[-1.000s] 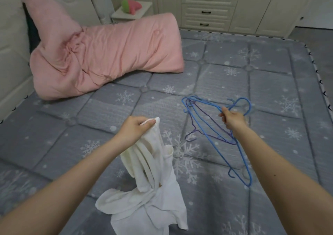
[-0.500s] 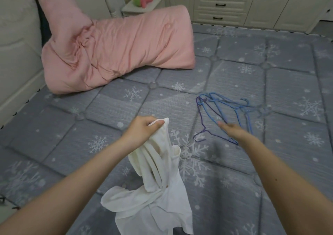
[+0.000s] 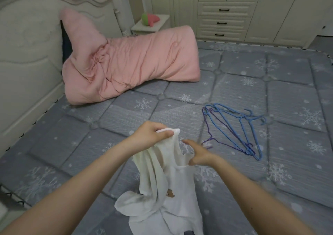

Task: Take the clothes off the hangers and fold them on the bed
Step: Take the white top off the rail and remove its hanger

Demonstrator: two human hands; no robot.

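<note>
A white garment (image 3: pixel 167 195) with a small brown print hangs in a crumpled bunch over the bed. My left hand (image 3: pixel 151 133) pinches its top edge and holds it up. My right hand (image 3: pixel 197 152) hovers just right of the cloth, fingers spread and relaxed, holding nothing, its thumb side close to the fabric. Several blue and purple wire hangers (image 3: pixel 234 126) lie bare in a heap on the grey snowflake mattress (image 3: pixel 90 144), to the right of both hands.
A rolled pink quilt (image 3: pixel 126 65) lies at the head of the bed against the cream headboard (image 3: pixel 27 54). A nightstand (image 3: pixel 151 26) with a green and pink toy and a cream drawer unit (image 3: pixel 223 22) stand beyond the bed.
My right hand has let go of the hangers, which now lie on the mattress, and has come back left to the white garment. My left hand keeps its grip.
</note>
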